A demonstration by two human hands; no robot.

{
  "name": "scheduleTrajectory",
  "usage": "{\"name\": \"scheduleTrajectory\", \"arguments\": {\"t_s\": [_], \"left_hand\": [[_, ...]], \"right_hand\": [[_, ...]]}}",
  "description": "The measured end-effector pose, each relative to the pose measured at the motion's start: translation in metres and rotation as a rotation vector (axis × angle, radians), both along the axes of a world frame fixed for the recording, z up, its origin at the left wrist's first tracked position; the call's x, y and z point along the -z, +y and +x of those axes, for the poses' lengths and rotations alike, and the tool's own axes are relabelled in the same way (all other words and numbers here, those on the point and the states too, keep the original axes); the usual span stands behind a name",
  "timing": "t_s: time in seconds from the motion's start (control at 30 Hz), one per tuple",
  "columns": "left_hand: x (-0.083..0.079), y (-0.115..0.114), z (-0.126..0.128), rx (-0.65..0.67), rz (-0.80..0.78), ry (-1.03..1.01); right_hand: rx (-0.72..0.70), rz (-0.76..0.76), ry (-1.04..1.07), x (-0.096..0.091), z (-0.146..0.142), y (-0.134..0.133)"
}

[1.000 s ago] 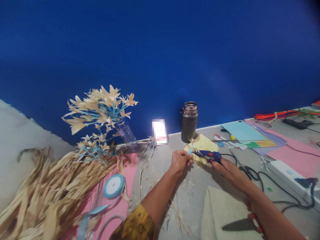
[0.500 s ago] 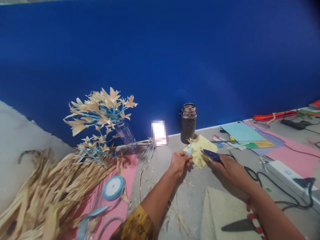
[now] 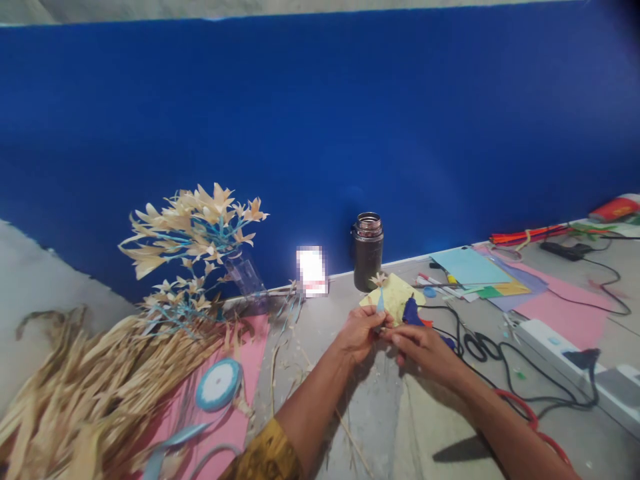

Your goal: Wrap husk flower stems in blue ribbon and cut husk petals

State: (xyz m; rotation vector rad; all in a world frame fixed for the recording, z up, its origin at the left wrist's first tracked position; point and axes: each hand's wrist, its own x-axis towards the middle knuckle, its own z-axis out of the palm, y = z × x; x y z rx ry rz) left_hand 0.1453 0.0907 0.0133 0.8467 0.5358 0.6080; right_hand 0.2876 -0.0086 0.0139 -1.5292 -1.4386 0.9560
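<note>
Small flower stands upright over the grey surface, near a yellow sheet, left hand pinching its light-blue stem, right hand fingers bunched just below, can't tell what they grip. Surface meets a blue wall: dry husks and ribbon spool on pink sheet at left, open dark flask by wall, blue glue gun beside right hand, white power strip at right.

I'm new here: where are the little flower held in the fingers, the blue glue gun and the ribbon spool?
Little flower (image 3: pixel 379 281), head view: on its pale petals.
Blue glue gun (image 3: pixel 412 313), head view: on its blue body.
Ribbon spool (image 3: pixel 218 385), head view: on its white centre.
</note>
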Motion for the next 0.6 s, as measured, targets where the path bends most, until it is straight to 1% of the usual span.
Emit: {"name": "scheduleTrajectory", "arguments": {"t_s": [0.03,0.1,0.17,0.23,0.33,0.43,0.6], "left_hand": [[-0.002,-0.002,0.000,0.014,0.009,-0.002],[-0.005,-0.004,0.001,0.037,0.024,-0.002],[-0.008,-0.007,0.002,0.037,0.037,-0.004],[-0.010,-0.010,0.004,0.008,0.053,-0.001],[-0.011,-0.013,0.006,-0.082,0.084,0.027],[-0.011,-0.015,0.008,-0.165,0.113,0.065],[-0.014,-0.020,0.009,-0.278,0.243,0.176]], "right_hand": [[-0.014,-0.038,0.106,0.001,-0.007,0.001],[0.008,-0.051,0.235,0.005,-0.016,0.003],[0.049,-0.044,0.312,0.006,-0.017,0.004],[0.073,-0.066,0.377,0.006,-0.014,0.004],[0.118,-0.093,0.414,0.002,-0.011,0.002],[0.178,-0.083,0.419,-0.001,-0.009,0.002],[0.217,-0.066,0.398,-0.003,-0.011,0.002]]}}
